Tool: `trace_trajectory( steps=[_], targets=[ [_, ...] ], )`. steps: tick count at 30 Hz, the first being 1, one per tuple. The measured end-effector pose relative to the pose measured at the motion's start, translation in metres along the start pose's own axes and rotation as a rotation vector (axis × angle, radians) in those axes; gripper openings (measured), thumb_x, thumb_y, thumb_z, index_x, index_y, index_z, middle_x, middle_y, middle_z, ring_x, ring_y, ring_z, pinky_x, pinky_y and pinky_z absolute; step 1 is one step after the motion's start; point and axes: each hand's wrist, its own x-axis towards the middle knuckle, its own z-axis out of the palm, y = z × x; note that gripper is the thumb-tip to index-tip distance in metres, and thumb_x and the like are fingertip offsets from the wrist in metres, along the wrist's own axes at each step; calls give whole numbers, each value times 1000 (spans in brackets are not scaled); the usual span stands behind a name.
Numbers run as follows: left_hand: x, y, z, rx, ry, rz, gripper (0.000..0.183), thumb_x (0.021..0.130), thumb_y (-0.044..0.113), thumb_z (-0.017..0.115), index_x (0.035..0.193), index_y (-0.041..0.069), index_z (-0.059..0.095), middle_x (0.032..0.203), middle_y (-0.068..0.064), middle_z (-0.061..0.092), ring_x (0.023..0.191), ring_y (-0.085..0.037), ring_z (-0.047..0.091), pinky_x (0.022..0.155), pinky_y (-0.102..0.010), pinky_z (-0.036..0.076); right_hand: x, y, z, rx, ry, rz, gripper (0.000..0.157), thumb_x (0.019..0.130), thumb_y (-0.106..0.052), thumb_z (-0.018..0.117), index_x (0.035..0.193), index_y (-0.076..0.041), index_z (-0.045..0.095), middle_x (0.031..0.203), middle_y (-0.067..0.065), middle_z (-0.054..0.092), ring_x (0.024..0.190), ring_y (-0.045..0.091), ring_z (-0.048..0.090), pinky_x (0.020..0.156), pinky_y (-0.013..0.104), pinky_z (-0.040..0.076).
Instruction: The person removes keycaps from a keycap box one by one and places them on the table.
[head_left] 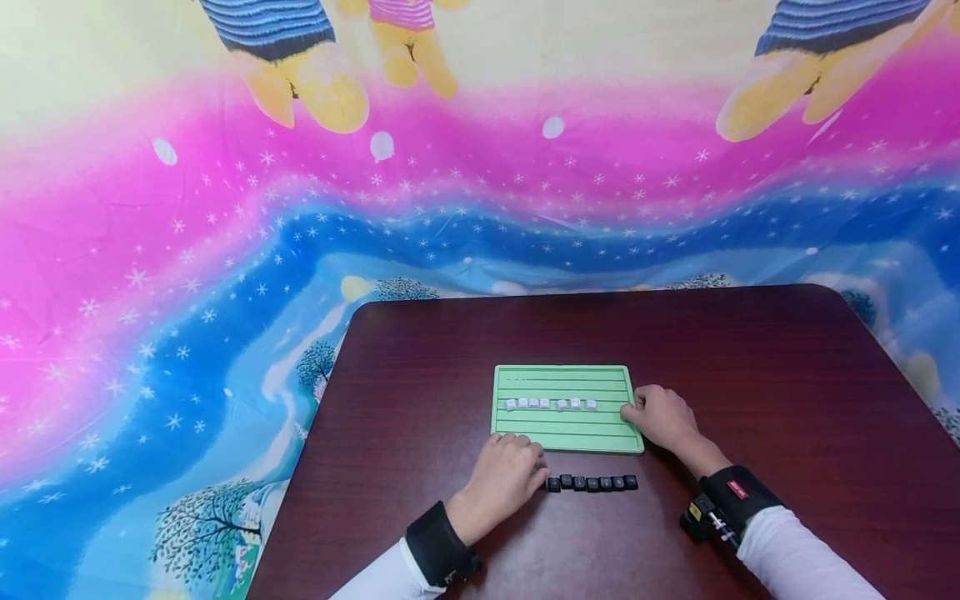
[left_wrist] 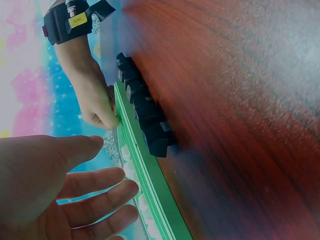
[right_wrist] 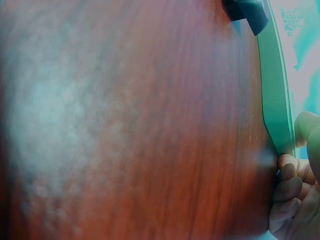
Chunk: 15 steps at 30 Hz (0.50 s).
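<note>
A light green board (head_left: 570, 440) with ruled dark lines lies on the table. White keycap-like pieces (head_left: 533, 403) stand in a row across its middle, with a small gap partway along. My right hand (head_left: 663, 415) pinches the board's right edge; in the right wrist view the thumb and curled fingers (right_wrist: 287, 187) meet at its corner. At the board's near left corner is my left hand (head_left: 506, 472). The left wrist view shows its fingers (left_wrist: 107, 197) spread loosely, with nothing between them and the thumb. Black keycap-like pieces (head_left: 593, 483) line up just right of that hand.
The dark reddish-brown table (head_left: 420, 367) has rounded far corners. Behind it hangs a colourful printed cloth (head_left: 480, 183). A black band with a small device (head_left: 731, 504) is strapped round the right wrist, and another black band (head_left: 437, 546) round the left.
</note>
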Motion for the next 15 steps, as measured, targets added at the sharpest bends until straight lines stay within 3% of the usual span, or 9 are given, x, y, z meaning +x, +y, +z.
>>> trace_trajectory(
  steps=[10, 15],
  targets=[
    [5, -3, -3, -6, 27, 4, 16, 89, 33, 75, 80, 22, 69, 71, 10, 63, 68, -10, 59, 61, -22, 39, -1, -1, 0, 0, 7, -6, 38, 89, -24, 62, 62, -16, 37, 57, -6, 28, 52, 13, 26, 51, 27, 20],
    [7, -3, -5, 0, 25, -1, 15, 88, 34, 75, 86, 20, 72, 77, 8, 67, 73, -11, 62, 63, -23, 41, -2, -2, -2, 9, 10, -22, 37, 90, -22, 61, 62, -16, 36, 57, -6, 27, 53, 13, 25, 51, 27, 19]
  ],
)
